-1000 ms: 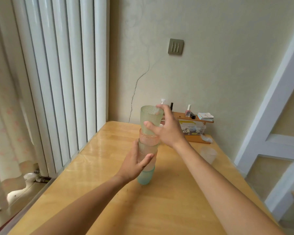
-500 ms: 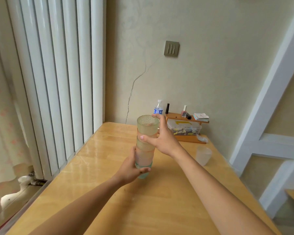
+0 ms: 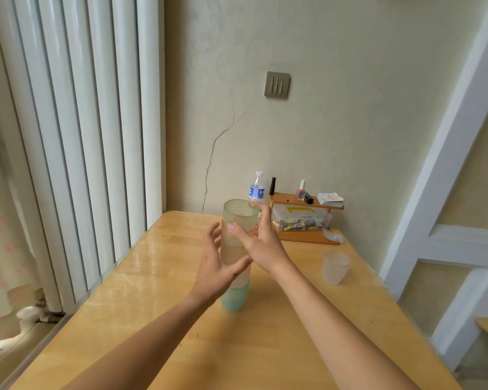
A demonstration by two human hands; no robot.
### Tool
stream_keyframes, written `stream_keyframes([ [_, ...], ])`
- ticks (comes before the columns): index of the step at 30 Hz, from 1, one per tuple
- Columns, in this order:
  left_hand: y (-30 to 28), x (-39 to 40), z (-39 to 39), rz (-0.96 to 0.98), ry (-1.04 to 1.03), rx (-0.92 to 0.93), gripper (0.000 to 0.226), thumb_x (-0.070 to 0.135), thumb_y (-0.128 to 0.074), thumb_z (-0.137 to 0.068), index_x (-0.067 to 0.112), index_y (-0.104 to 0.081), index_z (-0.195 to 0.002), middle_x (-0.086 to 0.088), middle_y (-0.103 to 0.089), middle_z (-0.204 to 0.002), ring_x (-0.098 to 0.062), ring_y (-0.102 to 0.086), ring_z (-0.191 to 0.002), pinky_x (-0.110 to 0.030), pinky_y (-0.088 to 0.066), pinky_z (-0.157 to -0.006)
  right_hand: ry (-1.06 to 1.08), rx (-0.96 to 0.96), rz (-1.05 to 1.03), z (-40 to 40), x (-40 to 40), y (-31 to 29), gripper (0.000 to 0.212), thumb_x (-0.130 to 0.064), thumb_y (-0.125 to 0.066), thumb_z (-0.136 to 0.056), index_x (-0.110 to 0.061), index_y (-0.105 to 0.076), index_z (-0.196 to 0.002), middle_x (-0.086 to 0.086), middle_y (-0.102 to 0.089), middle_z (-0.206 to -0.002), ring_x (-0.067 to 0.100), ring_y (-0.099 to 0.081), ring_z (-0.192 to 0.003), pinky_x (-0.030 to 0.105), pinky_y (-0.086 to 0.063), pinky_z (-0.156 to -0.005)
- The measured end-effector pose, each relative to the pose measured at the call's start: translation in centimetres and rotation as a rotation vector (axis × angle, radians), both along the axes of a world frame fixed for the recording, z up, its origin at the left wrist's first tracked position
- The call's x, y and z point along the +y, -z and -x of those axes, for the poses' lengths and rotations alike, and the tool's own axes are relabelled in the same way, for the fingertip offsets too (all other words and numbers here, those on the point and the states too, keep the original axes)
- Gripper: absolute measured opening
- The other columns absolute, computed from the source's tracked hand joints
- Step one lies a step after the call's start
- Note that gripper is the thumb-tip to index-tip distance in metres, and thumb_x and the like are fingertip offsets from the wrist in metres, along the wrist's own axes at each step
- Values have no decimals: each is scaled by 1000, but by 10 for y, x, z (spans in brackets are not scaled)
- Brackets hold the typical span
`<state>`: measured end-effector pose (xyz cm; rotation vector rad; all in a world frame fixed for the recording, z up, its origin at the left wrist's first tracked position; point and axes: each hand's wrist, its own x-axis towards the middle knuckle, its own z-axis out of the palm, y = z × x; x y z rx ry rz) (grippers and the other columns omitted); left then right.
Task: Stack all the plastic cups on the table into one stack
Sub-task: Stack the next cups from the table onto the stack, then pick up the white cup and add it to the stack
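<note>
Your right hand (image 3: 261, 243) grips the cup stack (image 3: 235, 257) near its top; your left hand (image 3: 214, 266) hovers spread, fingers loose, beside it; a lone cup (image 3: 335, 267) stands right of the stack, a wooden rack (image 3: 304, 218) behind on the counter (image 3: 152, 291).

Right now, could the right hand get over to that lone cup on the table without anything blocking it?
Probably yes. The lone cup stands by itself on the table, to the right of the stack. The right hand is at the stack, and only bare tabletop lies between them.

Left hand (image 3: 217, 270) has opened off the cup stack (image 3: 235, 249) — fingers spread.
</note>
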<state>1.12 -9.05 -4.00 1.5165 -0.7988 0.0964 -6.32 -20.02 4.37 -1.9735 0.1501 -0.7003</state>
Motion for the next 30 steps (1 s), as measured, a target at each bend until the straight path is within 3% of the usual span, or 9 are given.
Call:
stream_keyframes([
  [4, -40, -19, 3, 74, -123, -154, 91, 18, -89, -78, 17, -36, -152, 8, -54, -146, 6, -53, -134, -15, -46, -106, -76, 9, -96, -4, -11, 4, 74, -45, -79, -84, -31, -36, -142, -8, -65, -133, 9, -66, -121, 38, -50, -110],
  [6, -46, -25, 4, 77, -127, -189, 68, 22, -87, -82, 18, -50, -139, 7, -68, -129, -4, -67, -118, -29, -56, -98, -174, 26, -190, 2, -21, 2, 62, -40, -72, -93, -30, -37, -143, -4, -68, -133, 8, -67, -120, 33, -52, -107],
  [8, -45, -28, 4, 104, -130, -199, 52, 24, -86, -85, 20, -56, -127, 6, -73, -116, -8, -72, -106, -33, -59, -92, -194, 62, -221, 6, -39, 8, 49, -52, -60, -97, -34, -43, -139, -7, -67, -132, 9, -65, -124, 34, -51, -106],
  [11, -41, -29, 2, 165, -154, -174, 48, 25, -87, -85, 22, -57, -122, 9, -71, -112, -3, -69, -106, -21, -54, -92, 55, 80, -101, 10, -77, 30, 43, -59, -52, -98, -31, -54, -131, -7, -64, -130, 13, -61, -126, 31, -48, -104],
  [13, -40, -30, 3, 179, -160, -176, 47, 22, -87, -85, 21, -57, -122, 14, -69, -111, 3, -66, -104, -14, -51, -92, 343, 99, 58, 13, -112, 49, 34, -39, -62, -99, -18, -57, -126, 0, -64, -127, 21, -61, -123, 29, -48, -96],
  [15, -38, -33, 4, 185, -156, -173, 47, 20, -86, -86, 20, -57, -123, 13, -68, -112, 5, -65, -104, -13, -50, -92, 597, 162, 261, 21, -147, 70, 31, -24, -68, -94, -13, -58, -122, 9, -62, -127, 30, -60, -119, 37, -50, -94],
  [18, -35, -32, 4, 205, -149, -163, 48, 24, -86, -86, 19, -57, -124, 8, -69, -113, -2, -67, -107, -18, -52, -95, 822, 298, 427, 29, -187, 95, 43, -25, -73, -88, -9, -58, -125, 17, -56, -133, 40, -52, -126, 49, -48, -97],
  [23, -30, -26, 4, 199, -137, -148, 51, 30, -84, -85, 18, -55, -126, 12, -71, -115, -4, -69, -109, -19, -53, -95, 787, 455, 144, 30, -222, 113, 80, -34, -81, -85, -8, -38, -148, 21, -41, -151, 43, -45, -137, 50, -47, -104],
  [30, -30, -25, 4, 178, -140, -154, 52, 31, -82, -87, 23, -54, -130, 7, -70, -120, -8, -69, -114, -24, -54, -99, 750, 356, 124, 25, -207, 101, 71, -28, -82, -84, -10, -44, -142, 18, -47, -147, 40, -53, -130, 44, -47, -102],
])
